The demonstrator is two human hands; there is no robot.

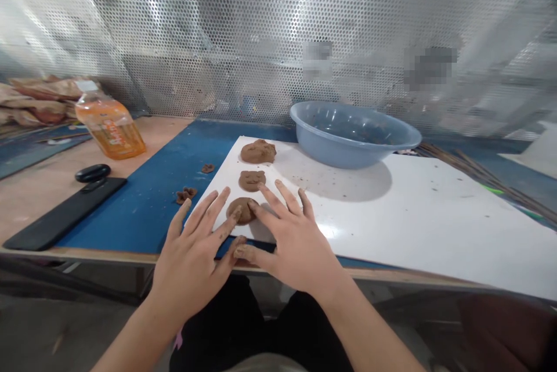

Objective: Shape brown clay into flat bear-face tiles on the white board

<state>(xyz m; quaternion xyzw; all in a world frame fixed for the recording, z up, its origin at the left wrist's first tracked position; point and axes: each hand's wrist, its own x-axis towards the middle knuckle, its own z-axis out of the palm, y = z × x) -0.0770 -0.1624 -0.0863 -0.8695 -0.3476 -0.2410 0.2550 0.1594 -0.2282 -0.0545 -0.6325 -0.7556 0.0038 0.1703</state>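
A flat round disc of brown clay [242, 215] lies on the white board [418, 221] near the table's front edge. My left hand [195, 250] touches it with an index fingertip, its fingers spread. From the other side my right hand [291, 238] also rests an index fingertip on the disc, the other fingers stretched out. Clay smears both hands, and the thumbs come close together below the disc. Just behind sits a small clay animal face [252, 180] with two ears and carved lines. Farther back is a larger clay lump [258, 152].
A blue basin [343, 143] stands at the back of the board. Clay scraps [186, 195] lie on the blue tabletop [143, 209]. To the left are a black phone [65, 215], a small black case [93, 173] and an orange bottle [111, 128]. A perforated metal panel [243, 29] rises behind.
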